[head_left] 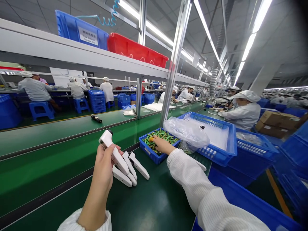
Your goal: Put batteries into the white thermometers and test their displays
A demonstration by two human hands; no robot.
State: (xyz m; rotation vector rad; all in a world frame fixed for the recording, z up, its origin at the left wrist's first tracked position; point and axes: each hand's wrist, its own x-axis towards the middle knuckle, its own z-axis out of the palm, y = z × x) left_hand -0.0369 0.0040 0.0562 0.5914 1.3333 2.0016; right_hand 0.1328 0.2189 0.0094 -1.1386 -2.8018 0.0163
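My left hand [105,160] is closed around the handle of a white forehead thermometer [116,155], which it holds raised above the bench with its dark-tipped head up. Just behind and below it, several similar white thermometers [139,166] lie in a loose cluster on the green bench. My right hand [161,144] reaches into a small blue bin [150,154] full of green and gold batteries [168,136]. A yellow cover shows on one of its fingers. The fingers are curled down among the batteries; their tips are hidden, so what they grip cannot be made out.
Right of the bin stands a large blue crate [216,154] with clear plastic bags [187,130] on its edge. A metal post [174,64] rises behind the bin. Across the conveyor [60,154] lies a black cylindrical object [96,118]. A co-worker [243,110] sits farther right.
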